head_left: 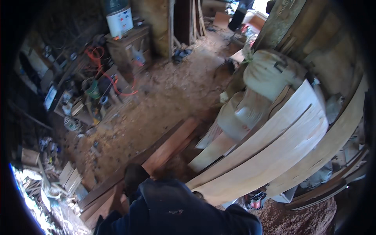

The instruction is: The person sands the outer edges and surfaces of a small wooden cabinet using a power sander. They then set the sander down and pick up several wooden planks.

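My dark blue sweatshirt (172,207) fills the lower middle of the head view. Beside its left sleeve, what looks like my left hand (116,201) is a dim brown shape against reddish-brown boards (103,205); its fingers do not show clearly. My right hand does not show; the right sleeve (244,219) bends down at the lower edge. Ahead of my body a thick reddish plank (172,145) lies slanting. Long pale wooden boards (270,152) reach from near my chest to the upper right, one with a dark slit along it.
Stuffed pale sacks (266,74) stand behind the boards. A wooden cabinet (129,49) bears a white water dispenser (120,22). An orange hose (113,80) trails among cluttered tools at the left. Wood scraps (70,176) lie at lower left, and a heap of shavings (297,217) at lower right.
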Motion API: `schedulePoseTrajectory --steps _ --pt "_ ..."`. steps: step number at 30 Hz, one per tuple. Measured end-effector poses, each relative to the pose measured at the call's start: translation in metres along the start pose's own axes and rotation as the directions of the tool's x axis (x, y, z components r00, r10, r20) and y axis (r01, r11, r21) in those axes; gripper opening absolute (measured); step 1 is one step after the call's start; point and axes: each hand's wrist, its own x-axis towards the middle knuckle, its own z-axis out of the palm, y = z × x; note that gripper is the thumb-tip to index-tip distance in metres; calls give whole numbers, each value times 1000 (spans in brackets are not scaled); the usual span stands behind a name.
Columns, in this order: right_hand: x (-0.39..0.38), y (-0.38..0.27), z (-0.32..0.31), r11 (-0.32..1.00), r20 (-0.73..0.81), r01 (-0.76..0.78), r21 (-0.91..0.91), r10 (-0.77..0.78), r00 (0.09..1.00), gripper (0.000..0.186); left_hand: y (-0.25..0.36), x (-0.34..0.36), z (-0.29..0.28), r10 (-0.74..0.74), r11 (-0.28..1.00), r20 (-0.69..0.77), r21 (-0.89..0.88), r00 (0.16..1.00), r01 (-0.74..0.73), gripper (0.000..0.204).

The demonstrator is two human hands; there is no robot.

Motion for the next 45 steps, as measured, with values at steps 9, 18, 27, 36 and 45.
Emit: schedulePoseTrajectory --steps 9,18,27,36,45 --pt "110 -183 -61 993 -20 114 -14 -114 993 47 193 315 -133 -112 860 257 -459 960 223 61" --pt "273 -316 -65 990 -62 -99 97 105 993 45 230 599 -189 174 478 708 -669 685 570 67" --pt "319 -489 -99 882 -169 -331 335 401 900 43 317 815 -284 185 838 269 -546 945 -9 36" --pt "345 -556 -148 827 -145 -383 412 475 868 42 333 899 -365 14 945 328 -314 945 95 36" --pt "556 -585 -238 646 2 -423 635 546 838 36 390 983 -432 -77 988 339 -97 938 116 36"
